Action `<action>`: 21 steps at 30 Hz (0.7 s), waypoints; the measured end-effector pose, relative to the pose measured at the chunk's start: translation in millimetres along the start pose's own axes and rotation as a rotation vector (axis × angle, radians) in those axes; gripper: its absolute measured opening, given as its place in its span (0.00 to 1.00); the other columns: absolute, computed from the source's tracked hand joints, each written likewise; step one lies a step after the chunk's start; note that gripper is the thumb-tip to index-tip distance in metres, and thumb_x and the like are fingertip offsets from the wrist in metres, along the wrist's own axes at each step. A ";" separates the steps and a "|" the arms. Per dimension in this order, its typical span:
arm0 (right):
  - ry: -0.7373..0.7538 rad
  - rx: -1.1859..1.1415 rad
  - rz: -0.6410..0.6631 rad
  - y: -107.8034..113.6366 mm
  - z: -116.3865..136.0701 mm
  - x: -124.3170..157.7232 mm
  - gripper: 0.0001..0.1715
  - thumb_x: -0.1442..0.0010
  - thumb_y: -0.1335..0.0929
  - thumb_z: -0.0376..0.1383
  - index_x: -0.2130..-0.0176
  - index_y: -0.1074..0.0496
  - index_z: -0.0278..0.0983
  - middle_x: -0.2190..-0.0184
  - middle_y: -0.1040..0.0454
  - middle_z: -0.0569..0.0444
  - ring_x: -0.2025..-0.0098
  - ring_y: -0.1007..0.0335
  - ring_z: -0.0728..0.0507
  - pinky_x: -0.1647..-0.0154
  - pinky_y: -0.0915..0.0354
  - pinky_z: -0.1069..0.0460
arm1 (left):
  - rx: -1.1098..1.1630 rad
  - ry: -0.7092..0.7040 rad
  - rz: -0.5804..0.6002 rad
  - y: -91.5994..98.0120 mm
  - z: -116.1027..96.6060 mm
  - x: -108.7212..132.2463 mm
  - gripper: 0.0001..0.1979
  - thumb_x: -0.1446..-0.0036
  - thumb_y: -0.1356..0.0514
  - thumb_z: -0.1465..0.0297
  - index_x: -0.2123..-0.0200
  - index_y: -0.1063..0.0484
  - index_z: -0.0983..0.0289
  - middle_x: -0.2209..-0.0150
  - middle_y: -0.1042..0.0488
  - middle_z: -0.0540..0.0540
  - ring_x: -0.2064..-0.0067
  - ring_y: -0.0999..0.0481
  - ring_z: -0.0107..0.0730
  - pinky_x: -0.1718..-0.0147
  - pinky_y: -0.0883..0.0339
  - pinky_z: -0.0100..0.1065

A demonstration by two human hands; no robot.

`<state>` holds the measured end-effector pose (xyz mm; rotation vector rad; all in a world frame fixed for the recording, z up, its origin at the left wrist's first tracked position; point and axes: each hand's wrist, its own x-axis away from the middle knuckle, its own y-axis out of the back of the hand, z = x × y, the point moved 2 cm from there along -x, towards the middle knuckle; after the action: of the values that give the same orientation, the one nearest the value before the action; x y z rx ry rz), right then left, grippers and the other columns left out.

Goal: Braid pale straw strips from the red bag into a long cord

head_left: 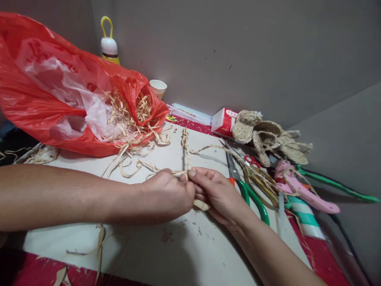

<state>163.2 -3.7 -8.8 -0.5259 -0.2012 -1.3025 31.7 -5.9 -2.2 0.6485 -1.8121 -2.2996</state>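
A braided straw cord [185, 149] runs down the middle of the white board to where both hands meet. My left hand [171, 195] is closed around pale straw strands at the cord's near end. Thumb and fingers of my right hand [216, 190] pinch the same end, right beside the left. A short folded piece of flat straw [201, 205] pokes out below the right fingers. Loose straw strips [131, 169] trail leftward from the hands across the board. The exact crossing of strands between the fingertips is partly hidden.
A red plastic bag [98, 75] of straw lies at the left. Behind it stand a yellow-handled bottle [109, 45] and a paper cup [158, 86]. Green-handled scissors [258, 204], woven straw pieces [268, 137] and a pink glue gun [306, 192] crowd the right side.
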 end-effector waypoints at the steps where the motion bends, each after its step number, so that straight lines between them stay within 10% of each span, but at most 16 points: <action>1: 0.000 0.003 -0.009 -0.3 -0.2 0.3 0.17 0.47 0.30 0.43 0.75 0.32 0.32 0.87 0.51 0.67 0.84 0.64 0.56 0.85 0.63 0.58 | 0.016 -0.014 0.019 2.5 0.0 0.0 0.11 0.51 0.51 0.82 0.66 0.31 0.72 0.80 0.31 0.56 0.80 0.31 0.34 0.81 0.41 0.32; 5: 0.036 0.024 -0.043 0.0 0.5 0.2 0.17 0.48 0.29 0.44 0.76 0.33 0.33 0.88 0.50 0.66 0.85 0.62 0.56 0.85 0.62 0.58 | 0.177 -0.010 0.174 23.3 10.3 -3.0 0.06 0.50 0.47 0.79 0.72 0.30 0.68 0.80 0.30 0.55 0.80 0.32 0.32 0.81 0.46 0.31; 10: 0.072 0.020 -0.017 0.8 2.9 -0.9 0.21 0.49 0.29 0.44 0.80 0.39 0.35 0.88 0.51 0.67 0.85 0.63 0.57 0.86 0.62 0.59 | 0.330 0.347 0.116 47.8 46.9 -13.0 0.12 0.45 0.46 0.64 0.75 0.30 0.64 0.81 0.32 0.52 0.80 0.38 0.27 0.79 0.53 0.30; 21: 0.052 0.108 -0.031 2.2 3.7 0.4 0.20 0.49 0.30 0.48 0.74 0.33 0.34 0.89 0.51 0.68 0.86 0.64 0.56 0.87 0.64 0.58 | 0.725 0.427 0.187 30.2 63.5 -13.2 0.09 0.53 0.45 0.71 0.82 0.34 0.64 0.84 0.40 0.47 0.80 0.46 0.23 0.79 0.56 0.29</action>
<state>165.9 -1.9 -5.9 -0.3986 -0.2359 -1.3260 12.6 47.7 41.2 0.9155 -2.3171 -1.2183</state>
